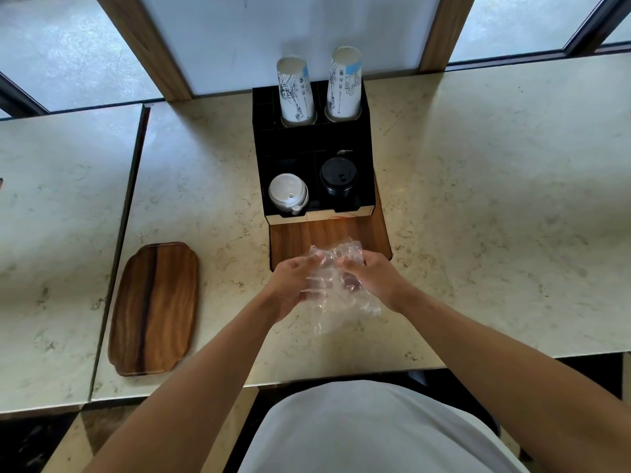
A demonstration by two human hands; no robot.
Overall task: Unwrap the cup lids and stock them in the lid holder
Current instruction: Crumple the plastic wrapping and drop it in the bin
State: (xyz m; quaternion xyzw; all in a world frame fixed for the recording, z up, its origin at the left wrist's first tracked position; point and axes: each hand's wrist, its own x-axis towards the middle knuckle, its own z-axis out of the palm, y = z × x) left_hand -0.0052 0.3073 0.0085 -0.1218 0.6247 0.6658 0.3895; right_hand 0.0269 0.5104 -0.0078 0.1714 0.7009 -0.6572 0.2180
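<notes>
A crumpled clear plastic wrapper point(336, 285) hangs between both hands just above the counter, in front of the black lid holder point(312, 145). My left hand point(290, 285) grips its left side and my right hand point(372, 274) pinches its top right. In the holder's front compartments sit a stack of white lids point(288, 193) on the left and a stack of black lids point(338, 175) on the right. I cannot tell whether any lids are inside the wrapper.
Two stacks of printed paper cups point(296, 90) point(345, 81) stand in the holder's rear slots. The holder sits on a wooden base point(327, 233). A wooden tray point(155, 308) lies to the left on the marble counter point(495, 199).
</notes>
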